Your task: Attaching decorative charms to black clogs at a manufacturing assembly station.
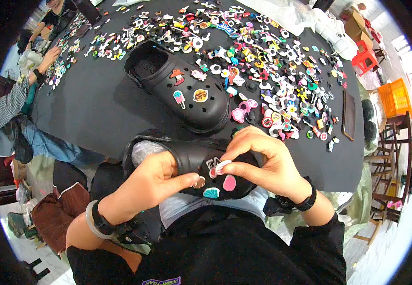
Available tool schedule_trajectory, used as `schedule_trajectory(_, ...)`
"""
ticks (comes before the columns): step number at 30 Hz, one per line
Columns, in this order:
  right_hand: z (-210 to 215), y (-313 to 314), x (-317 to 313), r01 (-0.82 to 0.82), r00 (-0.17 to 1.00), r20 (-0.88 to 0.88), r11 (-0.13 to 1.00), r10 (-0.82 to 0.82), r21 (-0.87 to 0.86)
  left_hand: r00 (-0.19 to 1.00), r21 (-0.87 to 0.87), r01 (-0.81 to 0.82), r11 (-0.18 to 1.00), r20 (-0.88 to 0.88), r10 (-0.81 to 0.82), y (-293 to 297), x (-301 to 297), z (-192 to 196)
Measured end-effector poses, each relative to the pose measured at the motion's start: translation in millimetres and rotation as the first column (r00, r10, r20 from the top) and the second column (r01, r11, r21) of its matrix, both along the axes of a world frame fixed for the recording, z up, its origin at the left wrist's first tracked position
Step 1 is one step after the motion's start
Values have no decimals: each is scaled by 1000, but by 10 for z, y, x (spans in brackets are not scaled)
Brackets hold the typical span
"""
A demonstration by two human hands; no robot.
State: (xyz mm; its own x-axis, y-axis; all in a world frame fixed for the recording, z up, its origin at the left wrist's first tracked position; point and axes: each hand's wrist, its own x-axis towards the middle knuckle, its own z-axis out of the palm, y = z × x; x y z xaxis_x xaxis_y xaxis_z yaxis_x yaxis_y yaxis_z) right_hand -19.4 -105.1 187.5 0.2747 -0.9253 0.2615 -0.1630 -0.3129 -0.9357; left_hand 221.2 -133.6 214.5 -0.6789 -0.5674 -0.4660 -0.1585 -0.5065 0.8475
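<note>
A black clog (189, 153) rests over my lap at the table's near edge. My left hand (151, 183) grips it by the side, its thumb beside a brown charm (199, 181). Between thumb and forefinger, my right hand (268, 161) pinches a small white charm (222, 166) just over the clog's top. Also set in that clog are a pink oval charm (229, 183), a teal shell charm (211, 193) and a lettered charm (210, 163). A second black clog (206, 113) lies beyond on the table, with popsicle (180, 99), round yellow (200, 95) and other charms fitted.
Loose colourful charms (282, 90) are heaped across the far and right parts of the dark table (92, 109). A flat dark tray (348, 115) lies at the right edge. At the left, another person's hand (50, 58) reaches among charms. An orange crate (394, 98) stands off right.
</note>
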Motion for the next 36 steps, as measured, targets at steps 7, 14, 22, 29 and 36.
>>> schedule_trajectory(7, 5, -64, 224, -141, 986, -97, 989, 135, -53, 988, -218, 155, 964, 14, -156, -20, 22, 53)
schedule_trajectory(14, -115, -35, 216, -173, 985, 15, 985, 172, 8, 996, -266, 73, 961, 69, -57, 10, -27, -37)
schedule_trajectory(22, -72, 174, 202, -69, 991, -121, 991, 54, -119, 977, -442, 164, 882, 194, -85, 50, -44, -20)
schedule_trajectory(29, 4, 303, 265, -55, 965, -262, 965, -14, -255, 965, -495, 188, 848, 254, -65, 110, -77, 25)
schedule_trajectory(36, -18, 337, 297, -63, 956, -292, 973, -4, -220, 950, -534, 263, 803, 289, -119, 136, -27, -1)
